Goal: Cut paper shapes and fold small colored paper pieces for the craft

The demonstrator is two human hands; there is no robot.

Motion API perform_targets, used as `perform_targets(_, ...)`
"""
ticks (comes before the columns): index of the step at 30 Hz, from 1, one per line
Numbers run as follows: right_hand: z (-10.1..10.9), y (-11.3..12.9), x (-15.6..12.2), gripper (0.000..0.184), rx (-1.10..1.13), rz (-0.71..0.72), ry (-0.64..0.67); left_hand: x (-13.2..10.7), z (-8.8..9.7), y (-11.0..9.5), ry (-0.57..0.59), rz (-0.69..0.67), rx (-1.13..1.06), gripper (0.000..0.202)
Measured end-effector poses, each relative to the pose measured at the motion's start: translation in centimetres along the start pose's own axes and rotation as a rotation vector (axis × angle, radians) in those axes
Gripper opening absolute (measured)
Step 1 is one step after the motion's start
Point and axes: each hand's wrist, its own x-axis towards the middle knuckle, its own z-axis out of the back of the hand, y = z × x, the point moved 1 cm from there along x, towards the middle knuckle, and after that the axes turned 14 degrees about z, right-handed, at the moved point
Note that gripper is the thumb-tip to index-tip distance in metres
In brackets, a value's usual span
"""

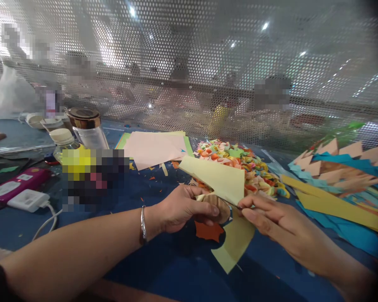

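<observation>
Lower center of frame: your left hand (180, 209) grips curved tan piece (223, 208), likely steadying yellow sheet (222, 175) above; your right hand (279, 226) meets sheet's corner, can't tell if gripping.

No readable text, no legible labels, brands, numbers

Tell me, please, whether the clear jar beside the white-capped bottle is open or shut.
Shut: the brown lid sits over the clear jar's mouth.
</observation>
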Motion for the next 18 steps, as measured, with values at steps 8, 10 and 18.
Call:
perform_targets(8, -0.19, 0.14, 0.21, 0.050, 0.018, -0.021, -0.003, -0.10, -0.17, 0.08, -0.040, -0.032, -0.103, 0.051)
perform_targets(10, -0.32, 0.21, 0.25, 0.051, 0.052, -0.042, -0.009, -0.23, -0.18, 0.07, -0.047, -0.035, -0.083, 0.049)
perform_targets(18, -0.28, -0.10, 0.29, 0.054, 0.087, -0.072, 0.013, 0.04, 0.06, 0.08, -0.084, -0.068, -0.004, 0.036)
